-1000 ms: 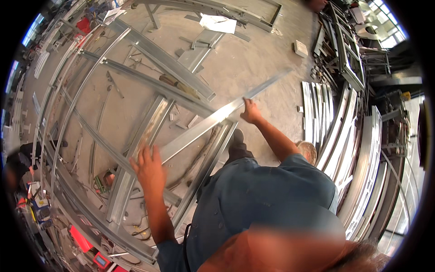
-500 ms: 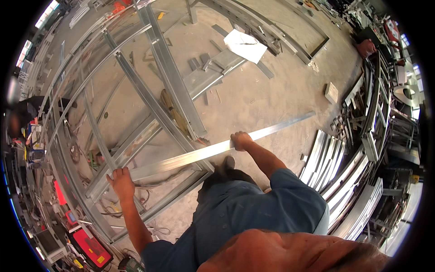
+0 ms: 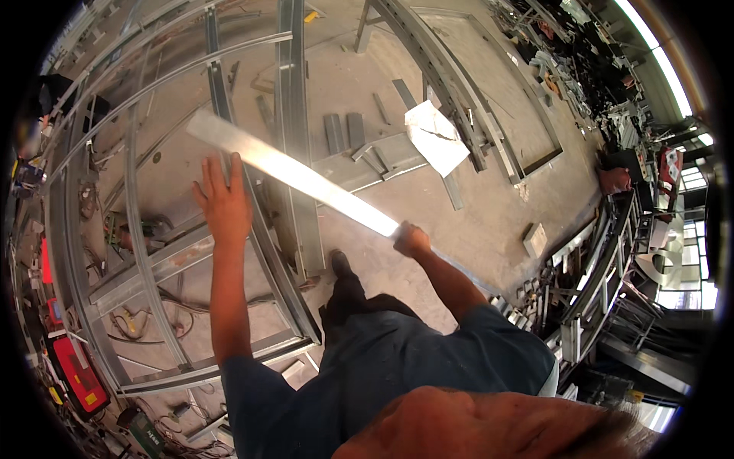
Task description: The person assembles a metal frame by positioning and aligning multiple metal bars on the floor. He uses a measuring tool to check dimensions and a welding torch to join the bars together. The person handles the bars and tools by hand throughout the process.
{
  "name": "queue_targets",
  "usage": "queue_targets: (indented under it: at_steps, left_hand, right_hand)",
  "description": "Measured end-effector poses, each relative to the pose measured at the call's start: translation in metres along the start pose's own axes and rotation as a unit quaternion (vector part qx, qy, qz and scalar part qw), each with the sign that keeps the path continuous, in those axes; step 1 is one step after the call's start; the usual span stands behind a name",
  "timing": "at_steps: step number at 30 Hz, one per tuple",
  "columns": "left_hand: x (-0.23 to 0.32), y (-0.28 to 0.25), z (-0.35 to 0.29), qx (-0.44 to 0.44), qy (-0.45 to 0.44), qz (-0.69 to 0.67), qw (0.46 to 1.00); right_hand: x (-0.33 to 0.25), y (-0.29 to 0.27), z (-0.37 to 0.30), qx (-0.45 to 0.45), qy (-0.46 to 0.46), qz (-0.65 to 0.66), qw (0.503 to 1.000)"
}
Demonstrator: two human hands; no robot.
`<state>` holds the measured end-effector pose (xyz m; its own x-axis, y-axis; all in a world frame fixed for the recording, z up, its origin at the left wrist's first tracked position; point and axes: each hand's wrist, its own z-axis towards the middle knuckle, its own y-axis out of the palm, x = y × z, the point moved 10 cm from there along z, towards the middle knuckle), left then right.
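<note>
A long, flat, shiny metal bar [image 3: 306,183] slants across the middle of the head view, its left end farther from me than its right. My right hand [image 3: 413,240] is closed around it, and the bar runs on past that fist toward the lower right. My left hand [image 3: 228,200] is off to the left, palm down with fingers spread, holding nothing. Its fingertips are close to the near edge of the bar; I cannot tell whether they touch. Beneath the bar stands a large welded frame of grey metal profiles [image 3: 294,145].
A white sheet [image 3: 436,138] lies on scrap profiles on the floor ahead. To its right is a small pale block [image 3: 534,240]. Racks of metal stock [image 3: 596,260] line the right side. A red case [image 3: 78,373] and cables lie at lower left. Far left, another person is partly visible.
My left hand has let go of the bar and opened. The bar's left end has swung away from me, while my right hand keeps its grip. My view has turned, and one foot has stepped left.
</note>
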<state>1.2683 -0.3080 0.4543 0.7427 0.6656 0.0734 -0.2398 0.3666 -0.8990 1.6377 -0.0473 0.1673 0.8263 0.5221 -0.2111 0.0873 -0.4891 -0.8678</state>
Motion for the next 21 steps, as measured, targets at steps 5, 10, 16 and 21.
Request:
queue_targets:
  at_steps: [5, 10, 16, 21]
  left_hand:
    - [0.052, 0.075, -0.080, -0.092, -0.037, -0.133, 0.986]
    - [0.059, 0.099, -0.175, -0.208, -0.154, -0.177, 0.950]
    - [0.029, 0.107, -0.249, -0.216, -0.319, -0.132, 0.913]
    - [0.020, 0.100, -0.241, -0.182, -0.434, -0.111, 0.875]
  right_hand:
    - [-0.001, -0.079, 0.091, 0.011, 0.043, -0.028, 0.999]
    - [-0.004, -0.125, 0.172, 0.028, 0.084, -0.007, 0.996]
    - [-0.007, -0.150, 0.227, 0.046, 0.050, -0.085, 0.994]
    - [-0.015, -0.139, 0.242, 0.005, 0.022, -0.118, 0.993]
